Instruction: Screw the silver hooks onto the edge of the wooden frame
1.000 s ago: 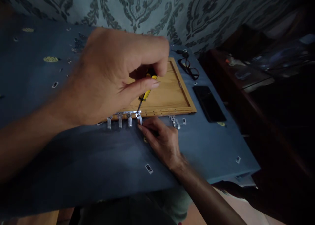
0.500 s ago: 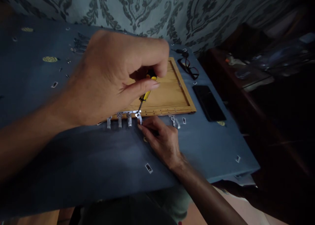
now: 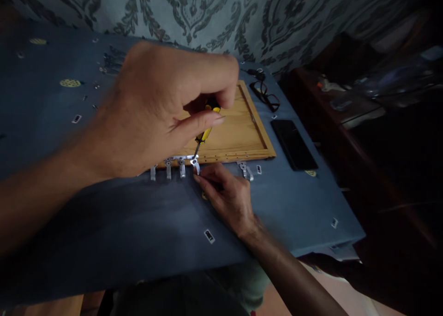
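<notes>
My left hand (image 3: 166, 104) is closed round a yellow and black screwdriver (image 3: 205, 134), tilted with its tip down on a small metal hook (image 3: 195, 164) at the near edge of a wooden frame (image 3: 238, 157). Pinched between the thumb and finger of my right hand (image 3: 230, 193) is the lower end of that same hook. Several similar hooks (image 3: 168, 169) sit in a row to its left along the frame's edge. More metal hooks (image 3: 245, 169) lie right of my right hand, beside the frame. My left hand hides the frame's left part.
A black phone (image 3: 294, 144) lies right of the frame, with glasses (image 3: 266, 96) and keys (image 3: 258, 73) behind it. Loose screws (image 3: 96, 85) and more metal pieces (image 3: 112, 61) are on the blue cloth at far left. A patterned curtain (image 3: 207, 16) hangs behind the table.
</notes>
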A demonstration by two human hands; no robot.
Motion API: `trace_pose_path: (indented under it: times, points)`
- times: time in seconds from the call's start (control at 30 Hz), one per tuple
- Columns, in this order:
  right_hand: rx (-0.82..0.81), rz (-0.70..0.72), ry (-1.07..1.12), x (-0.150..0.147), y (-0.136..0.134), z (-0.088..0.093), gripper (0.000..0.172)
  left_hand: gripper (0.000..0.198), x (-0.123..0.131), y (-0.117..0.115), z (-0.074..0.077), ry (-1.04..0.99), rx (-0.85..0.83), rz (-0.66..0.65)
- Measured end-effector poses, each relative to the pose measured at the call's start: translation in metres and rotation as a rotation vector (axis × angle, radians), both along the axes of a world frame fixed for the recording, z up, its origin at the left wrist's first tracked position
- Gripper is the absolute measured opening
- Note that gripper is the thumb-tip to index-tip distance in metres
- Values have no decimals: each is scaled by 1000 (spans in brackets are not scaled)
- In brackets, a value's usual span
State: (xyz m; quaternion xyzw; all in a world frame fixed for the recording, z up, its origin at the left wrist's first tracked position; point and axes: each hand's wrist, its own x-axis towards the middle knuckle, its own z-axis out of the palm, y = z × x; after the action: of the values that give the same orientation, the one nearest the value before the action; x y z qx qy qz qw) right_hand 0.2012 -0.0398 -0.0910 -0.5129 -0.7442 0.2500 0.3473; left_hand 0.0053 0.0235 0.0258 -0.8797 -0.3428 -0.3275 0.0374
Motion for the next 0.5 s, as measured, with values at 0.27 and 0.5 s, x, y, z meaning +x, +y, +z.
trace_pose_path:
  times: [0.27, 0.5]
  points:
    - [-5, -10, -3, 1, 0, -1, 8, 13, 0, -1, 0, 59, 43, 4]
    - [-28, -6, 17, 0, 0, 1, 6, 13, -1, -3, 2, 82, 82, 12]
